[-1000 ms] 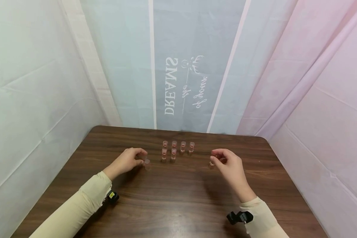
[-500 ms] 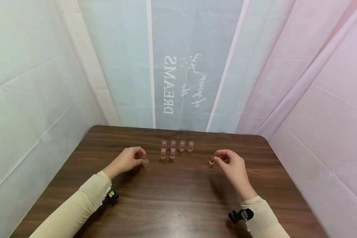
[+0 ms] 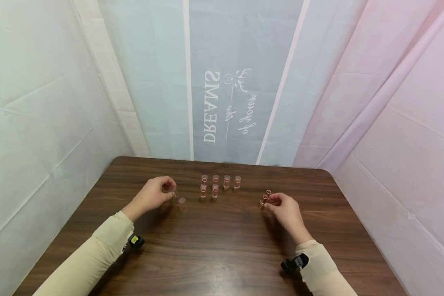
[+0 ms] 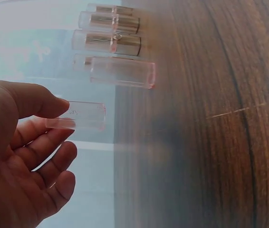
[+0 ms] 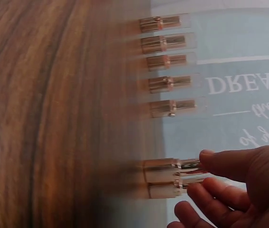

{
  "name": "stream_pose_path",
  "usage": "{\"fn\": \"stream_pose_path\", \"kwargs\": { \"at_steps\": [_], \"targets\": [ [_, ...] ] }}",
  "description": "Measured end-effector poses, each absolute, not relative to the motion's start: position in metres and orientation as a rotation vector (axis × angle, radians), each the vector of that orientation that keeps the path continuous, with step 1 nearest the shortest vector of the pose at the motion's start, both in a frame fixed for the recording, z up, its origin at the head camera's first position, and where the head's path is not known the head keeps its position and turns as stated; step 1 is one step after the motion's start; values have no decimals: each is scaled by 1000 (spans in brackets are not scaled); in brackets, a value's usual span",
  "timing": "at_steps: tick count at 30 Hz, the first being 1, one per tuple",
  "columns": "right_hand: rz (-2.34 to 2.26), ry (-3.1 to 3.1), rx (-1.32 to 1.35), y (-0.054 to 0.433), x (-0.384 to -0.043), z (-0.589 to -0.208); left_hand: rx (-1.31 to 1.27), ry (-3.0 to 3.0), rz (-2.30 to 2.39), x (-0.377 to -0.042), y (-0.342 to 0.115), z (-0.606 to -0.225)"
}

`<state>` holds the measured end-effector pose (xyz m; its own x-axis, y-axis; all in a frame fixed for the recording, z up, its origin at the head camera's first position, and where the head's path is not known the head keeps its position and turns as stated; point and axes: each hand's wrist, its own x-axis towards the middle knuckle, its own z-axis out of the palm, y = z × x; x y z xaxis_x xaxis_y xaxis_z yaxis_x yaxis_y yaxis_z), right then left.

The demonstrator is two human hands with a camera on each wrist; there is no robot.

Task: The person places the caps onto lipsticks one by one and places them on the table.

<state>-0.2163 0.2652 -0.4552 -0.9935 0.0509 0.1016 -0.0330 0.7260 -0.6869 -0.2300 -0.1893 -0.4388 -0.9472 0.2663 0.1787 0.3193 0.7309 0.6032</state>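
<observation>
My left hand [image 3: 157,193] pinches a small clear lipstick cap [image 4: 91,115] between thumb and fingers, at the left of the table. A second clear cap [image 3: 182,204] stands upright on the table just right of that hand. Over on the right, my right hand [image 3: 286,209] has its thumb and forefinger at the tops of two uncapped lipstick tubes. The nearer gold tube [image 3: 263,201] and the farther tube [image 3: 268,192] stand close together. In the right wrist view, the fingertips bracket the pair of lipstick tubes [image 5: 162,176] and cover part of their upper ends.
Several capped lipsticks [image 3: 215,192] stand in two rows near the middle of the wooden table [image 3: 222,246], between the hands. The table's back edge meets a printed curtain [image 3: 225,49]. Light fabric walls [image 3: 40,102] flank both sides.
My left hand has drawn back slightly leftward with the cap, away from the standing one. My right hand has shifted lower beside the two tubes, so the farther tube shows more.
</observation>
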Motion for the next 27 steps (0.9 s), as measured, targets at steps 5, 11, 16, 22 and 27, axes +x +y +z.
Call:
{"fn": "stream_pose_path", "kwargs": {
  "at_steps": [5,11,16,22,27],
  "targets": [
    [1083,-2884,-40,259,-220,-462,-491,-2833,-990,-229,-189,-435],
    [1029,-2927,-87,253,-224,-465,-516,-2790,-969,-227,-187,-431],
    [1020,-2933,-104,248,-226,-466,-533,-2762,-965,-223,-186,-427],
    [943,-2967,-108,242,-227,-470,-538,-2760,-945,-219,-185,-422],
    [862,-2978,-119,240,-227,-473,-538,-2750,-936,-217,-183,-419]
  ]
}}
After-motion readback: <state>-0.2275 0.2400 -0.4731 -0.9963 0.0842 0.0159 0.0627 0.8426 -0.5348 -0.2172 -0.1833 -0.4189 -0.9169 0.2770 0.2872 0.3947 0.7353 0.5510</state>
